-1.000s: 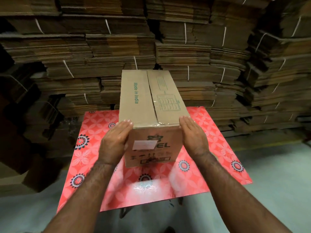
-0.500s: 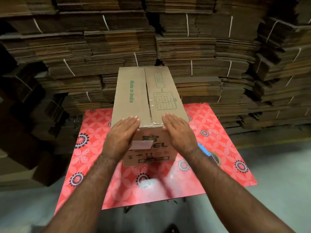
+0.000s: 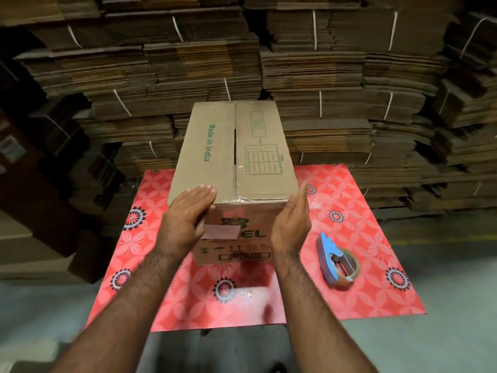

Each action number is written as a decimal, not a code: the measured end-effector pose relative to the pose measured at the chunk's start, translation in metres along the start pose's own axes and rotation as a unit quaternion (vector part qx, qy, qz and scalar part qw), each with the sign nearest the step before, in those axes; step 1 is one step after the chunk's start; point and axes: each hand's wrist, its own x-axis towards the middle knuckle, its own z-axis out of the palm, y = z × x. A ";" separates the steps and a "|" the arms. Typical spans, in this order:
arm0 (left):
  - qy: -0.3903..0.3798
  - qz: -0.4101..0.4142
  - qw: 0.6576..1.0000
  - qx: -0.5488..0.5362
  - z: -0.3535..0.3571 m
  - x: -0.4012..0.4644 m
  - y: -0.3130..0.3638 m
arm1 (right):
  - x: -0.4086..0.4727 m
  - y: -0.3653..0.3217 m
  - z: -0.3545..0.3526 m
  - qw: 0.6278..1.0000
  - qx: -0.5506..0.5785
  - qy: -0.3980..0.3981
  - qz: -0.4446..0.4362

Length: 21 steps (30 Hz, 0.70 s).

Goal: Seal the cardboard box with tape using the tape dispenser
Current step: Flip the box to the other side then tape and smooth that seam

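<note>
Right hand (image 3: pixel 291 224) has slid off the box (image 3: pixel 234 157), uncovering tape dispenser (image 3: pixel 336 261) beside it.

There is one camera, worn on the person's head. It looks forward and down, close over the red table (image 3: pixel 376 278) in the lower middle. Stacked cardboard (image 3: pixel 336 71) fills the top.

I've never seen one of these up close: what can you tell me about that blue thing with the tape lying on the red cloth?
The tape dispenser has a worn blue body tapering to a point away from the person, with a roll of clear-brownish tape at its near end. It lies flat on the red patterned cloth, right of the box, and neither hand touches it.
</note>
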 end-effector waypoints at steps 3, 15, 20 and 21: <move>-0.012 -0.001 1.000 0.002 -0.002 0.001 0.002 | -0.016 0.024 -0.009 0.997 -0.039 -0.035 0.053; -0.012 -0.006 1.000 -0.010 -0.006 0.002 0.003 | 0.007 0.033 -0.029 0.990 -0.106 -0.092 -0.018; -0.018 -0.018 1.000 0.007 -0.009 0.003 0.012 | -0.008 0.026 -0.039 0.984 -0.115 -0.080 -0.110; -0.013 -0.016 1.000 0.020 -0.007 0.004 0.018 | -0.005 0.017 -0.037 0.973 -0.134 -0.071 -0.173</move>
